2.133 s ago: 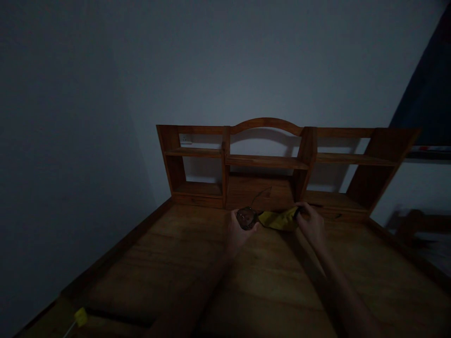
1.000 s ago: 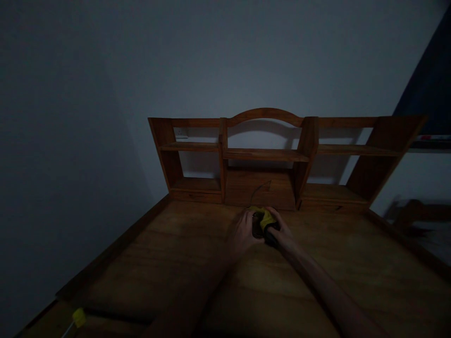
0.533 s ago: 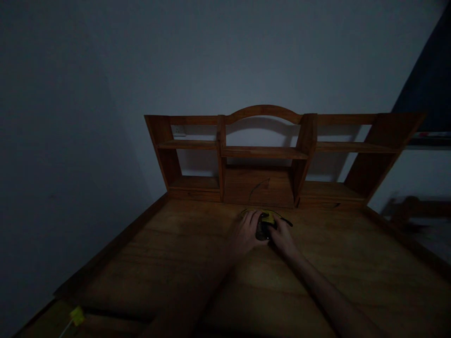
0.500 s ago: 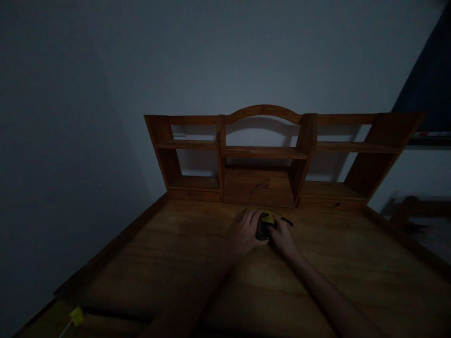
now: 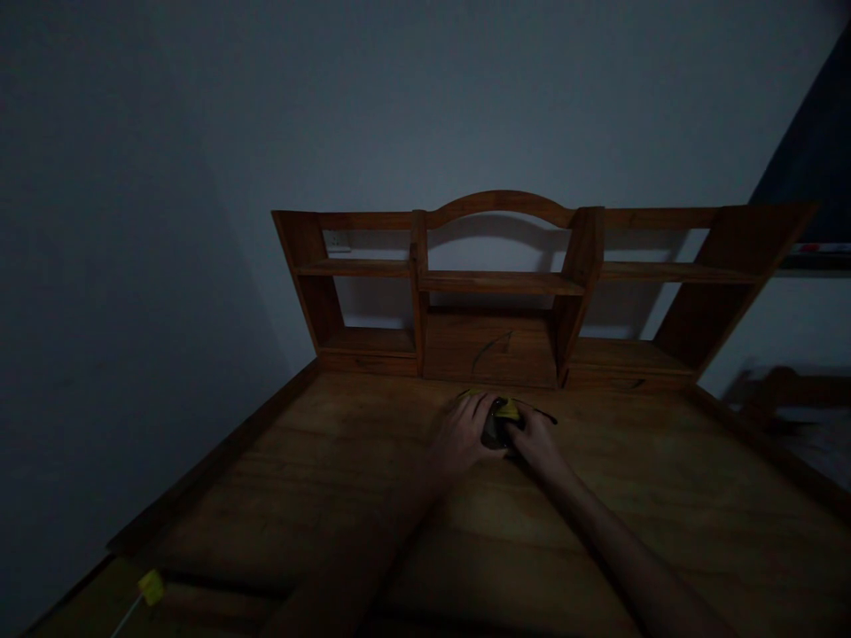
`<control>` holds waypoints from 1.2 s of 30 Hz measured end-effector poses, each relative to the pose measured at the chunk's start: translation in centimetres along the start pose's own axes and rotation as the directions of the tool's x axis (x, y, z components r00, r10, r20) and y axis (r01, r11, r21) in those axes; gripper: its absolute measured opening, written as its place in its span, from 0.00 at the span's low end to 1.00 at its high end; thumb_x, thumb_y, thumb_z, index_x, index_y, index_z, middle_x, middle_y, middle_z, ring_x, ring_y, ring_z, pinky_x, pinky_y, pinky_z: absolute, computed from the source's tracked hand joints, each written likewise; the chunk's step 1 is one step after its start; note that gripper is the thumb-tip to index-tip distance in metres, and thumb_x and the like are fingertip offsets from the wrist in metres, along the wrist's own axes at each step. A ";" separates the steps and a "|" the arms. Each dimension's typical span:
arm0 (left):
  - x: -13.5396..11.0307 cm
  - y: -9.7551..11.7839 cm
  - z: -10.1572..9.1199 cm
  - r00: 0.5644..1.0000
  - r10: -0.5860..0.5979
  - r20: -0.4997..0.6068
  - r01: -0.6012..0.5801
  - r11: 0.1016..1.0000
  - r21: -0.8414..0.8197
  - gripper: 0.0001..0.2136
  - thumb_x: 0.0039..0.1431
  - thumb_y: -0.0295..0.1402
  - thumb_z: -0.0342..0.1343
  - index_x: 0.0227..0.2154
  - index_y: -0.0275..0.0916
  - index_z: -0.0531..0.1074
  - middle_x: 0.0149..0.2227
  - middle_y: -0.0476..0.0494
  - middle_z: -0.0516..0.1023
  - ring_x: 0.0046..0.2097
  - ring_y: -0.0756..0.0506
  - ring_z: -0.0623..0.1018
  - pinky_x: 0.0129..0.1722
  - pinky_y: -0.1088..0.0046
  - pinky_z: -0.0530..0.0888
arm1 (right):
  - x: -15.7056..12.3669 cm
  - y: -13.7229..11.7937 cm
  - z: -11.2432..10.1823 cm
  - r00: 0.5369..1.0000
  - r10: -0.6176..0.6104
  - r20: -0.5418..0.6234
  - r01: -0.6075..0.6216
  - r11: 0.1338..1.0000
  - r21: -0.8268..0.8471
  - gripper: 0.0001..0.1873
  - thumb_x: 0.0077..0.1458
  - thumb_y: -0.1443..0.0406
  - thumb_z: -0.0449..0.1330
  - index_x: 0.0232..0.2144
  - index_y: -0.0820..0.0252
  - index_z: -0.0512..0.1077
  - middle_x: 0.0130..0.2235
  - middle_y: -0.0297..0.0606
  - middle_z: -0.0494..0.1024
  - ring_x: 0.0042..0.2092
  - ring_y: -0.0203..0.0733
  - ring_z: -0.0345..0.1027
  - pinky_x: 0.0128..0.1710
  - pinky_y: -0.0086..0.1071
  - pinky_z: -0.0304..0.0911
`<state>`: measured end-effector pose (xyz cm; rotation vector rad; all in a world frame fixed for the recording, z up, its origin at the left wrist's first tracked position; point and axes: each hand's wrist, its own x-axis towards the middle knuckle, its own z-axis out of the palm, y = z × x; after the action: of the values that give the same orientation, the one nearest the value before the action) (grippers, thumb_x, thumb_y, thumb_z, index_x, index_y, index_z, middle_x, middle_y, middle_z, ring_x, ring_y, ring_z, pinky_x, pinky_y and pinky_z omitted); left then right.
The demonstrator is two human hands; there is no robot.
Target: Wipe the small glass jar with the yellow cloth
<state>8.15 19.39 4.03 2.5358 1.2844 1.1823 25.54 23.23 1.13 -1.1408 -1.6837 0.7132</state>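
Cupping a small dark thing (image 5: 493,432) from its left side, the left hand (image 5: 464,434) has its fingers bent over the top and its thumb low at the near edge, so it's clamped on pretty snugly. The right hand (image 5: 537,436) comes in from the other side, fingers closed on a yellow cloth (image 5: 509,408) bunched against the dark thing. My read: the left is bracing so the thing doesn't slip when the right presses, and keeping both hands close stops it twisting.

As for where it sits, the dark thing is right between the two hands, touching both, with the cloth at its upper right. A thin dark end (image 5: 546,416) pokes out past the right knuckles; can't tell what it belongs to. All this is out over the far part of the table (image 5: 299,478), just in front of the shelf (image 5: 502,283). Too dim to say whether the dark thing touches the wood or hangs slightly above it.
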 end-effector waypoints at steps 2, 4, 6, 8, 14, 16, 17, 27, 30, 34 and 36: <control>0.1 0.0 0.0 1.000 -0.010 0.000 0.010 1.000 -0.004 0.42 0.39 0.38 0.69 0.58 0.44 0.56 0.55 0.40 0.67 0.57 0.36 0.67 0.58 0.56 0.64 | 0.2 0.3 0.3 0.996 0.080 0.041 -0.085 0.985 0.149 0.19 0.40 0.70 0.58 0.39 0.58 0.74 0.37 0.38 0.79 0.40 0.50 0.72 0.42 0.39 0.66; 0.1 0.1 0.0 1.000 -0.013 0.000 0.013 1.000 -0.002 0.41 0.40 0.38 0.69 0.58 0.44 0.55 0.55 0.40 0.67 0.57 0.37 0.67 0.57 0.57 0.65 | 0.3 0.7 0.7 0.985 0.161 0.067 -0.173 0.950 0.261 0.20 0.38 0.71 0.58 0.38 0.57 0.74 0.35 0.36 0.79 0.39 0.49 0.73 0.40 0.38 0.68; 0.1 0.1 0.0 1.000 -0.007 0.001 0.007 1.000 0.008 0.41 0.40 0.37 0.68 0.58 0.44 0.55 0.54 0.40 0.67 0.56 0.37 0.67 0.57 0.57 0.65 | 0.2 1.1 0.9 0.975 0.214 0.051 -0.219 0.918 0.331 0.21 0.37 0.71 0.59 0.38 0.56 0.74 0.34 0.35 0.79 0.38 0.48 0.73 0.38 0.36 0.69; 0.1 0.1 0.1 1.000 0.001 0.006 -0.001 1.000 0.024 0.41 0.41 0.38 0.68 0.58 0.44 0.56 0.54 0.40 0.67 0.56 0.37 0.67 0.57 0.57 0.64 | 0.1 1.4 1.1 0.972 0.235 0.017 -0.226 0.910 0.348 0.23 0.36 0.71 0.60 0.39 0.55 0.73 0.34 0.34 0.79 0.37 0.47 0.73 0.37 0.35 0.69; 0.1 0.1 0.2 1.000 0.015 -0.025 -0.014 0.999 0.032 0.42 0.40 0.41 0.68 0.57 0.42 0.55 0.54 0.39 0.67 0.55 0.37 0.68 0.56 0.57 0.66 | 0.2 1.3 1.0 0.983 0.173 0.055 -0.181 0.932 0.314 0.23 0.36 0.71 0.60 0.41 0.60 0.72 0.37 0.36 0.79 0.40 0.45 0.73 0.40 0.34 0.69; 0.1 0.2 0.2 0.999 0.008 -0.039 -0.007 1.000 0.021 0.40 0.40 0.42 0.68 0.56 0.41 0.55 0.52 0.39 0.69 0.54 0.37 0.69 0.55 0.58 0.67 | 0.2 0.8 0.8 0.991 0.121 0.054 -0.131 0.954 0.270 0.22 0.38 0.70 0.59 0.40 0.62 0.72 0.38 0.37 0.78 0.40 0.45 0.72 0.42 0.34 0.68; 0.1 0.2 0.2 0.999 0.004 -0.045 -0.003 1.000 0.017 0.40 0.40 0.42 0.68 0.55 0.41 0.56 0.51 0.40 0.69 0.53 0.38 0.70 0.54 0.59 0.68 | 0.2 0.5 0.6 0.994 0.094 0.053 -0.105 0.963 0.249 0.21 0.38 0.70 0.58 0.40 0.62 0.73 0.38 0.38 0.78 0.40 0.45 0.72 0.42 0.34 0.68; 0.1 0.5 -0.2 0.998 0.042 -0.047 -0.040 0.999 0.034 0.39 0.41 0.48 0.66 0.55 0.41 0.58 0.50 0.39 0.70 0.52 0.37 0.71 0.53 0.58 0.68 | 0.0 -0.4 -0.2 0.996 -0.036 0.079 0.030 0.996 0.081 0.16 0.46 0.68 0.56 0.39 0.65 0.75 0.34 0.39 0.79 0.37 0.47 0.72 0.38 0.34 0.66; 0.1 0.5 -0.2 0.998 0.036 -0.046 -0.034 0.999 0.039 0.39 0.41 0.49 0.66 0.55 0.41 0.58 0.50 0.39 0.70 0.52 0.37 0.71 0.53 0.58 0.68 | 0.0 -0.1 -0.4 0.996 -0.063 0.057 0.064 0.998 -0.015 0.15 0.47 0.68 0.55 0.37 0.64 0.76 0.34 0.39 0.79 0.36 0.47 0.72 0.37 0.34 0.66; 0.1 0.5 -0.2 0.998 0.019 -0.062 -0.016 0.999 0.039 0.39 0.41 0.49 0.66 0.55 0.41 0.58 0.51 0.39 0.70 0.52 0.37 0.70 0.53 0.58 0.68 | 0.0 0.3 -0.4 0.995 -0.086 0.046 0.089 0.993 -0.076 0.14 0.49 0.67 0.54 0.37 0.63 0.76 0.34 0.40 0.79 0.37 0.49 0.72 0.38 0.36 0.65; 0.1 0.5 -0.3 0.997 0.018 -0.071 -0.016 0.999 0.031 0.39 0.41 0.49 0.66 0.55 0.41 0.58 0.51 0.39 0.70 0.52 0.37 0.70 0.52 0.58 0.69 | -0.1 0.4 -0.4 0.995 -0.096 0.040 0.099 0.992 -0.076 0.14 0.50 0.66 0.54 0.38 0.61 0.76 0.36 0.41 0.79 0.38 0.50 0.72 0.40 0.38 0.65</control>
<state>8.35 19.05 4.55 2.5529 1.3087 1.2767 26.06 23.30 0.90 -1.0968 -1.7989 0.6148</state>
